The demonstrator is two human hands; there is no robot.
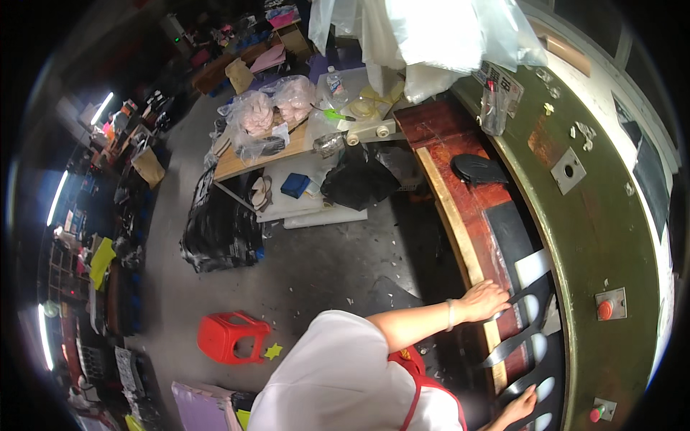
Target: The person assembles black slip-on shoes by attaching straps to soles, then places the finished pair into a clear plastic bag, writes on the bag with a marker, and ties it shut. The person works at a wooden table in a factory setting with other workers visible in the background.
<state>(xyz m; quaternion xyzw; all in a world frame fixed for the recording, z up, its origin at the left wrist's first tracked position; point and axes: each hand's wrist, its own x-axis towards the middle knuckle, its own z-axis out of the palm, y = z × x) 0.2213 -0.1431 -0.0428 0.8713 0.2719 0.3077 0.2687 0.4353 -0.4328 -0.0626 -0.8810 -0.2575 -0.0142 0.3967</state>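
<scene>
A black sheet (535,334) with curved strips and pale rounded patches lies on the reddish-brown work board, beside the green machine. My left hand (485,300), a band at its wrist, is closed on the end of one strip near the board's wooden edge. Closer to the lower edge, my right hand (521,408) pinches another strip of the same sheet. A white piece (532,267) lies just beyond my left hand. Farther up the board (496,197) sits a small stack of black sole-shaped pieces (478,169). The sheet's lower end is partly hidden.
The green machine beam (575,237) runs along the right, with red buttons (605,309). Clear plastic bags (431,43) hang at the top. A table (237,164) holds bagged pink pieces. A red stool (233,337) and a black wrapped bundle (223,223) stand on the floor.
</scene>
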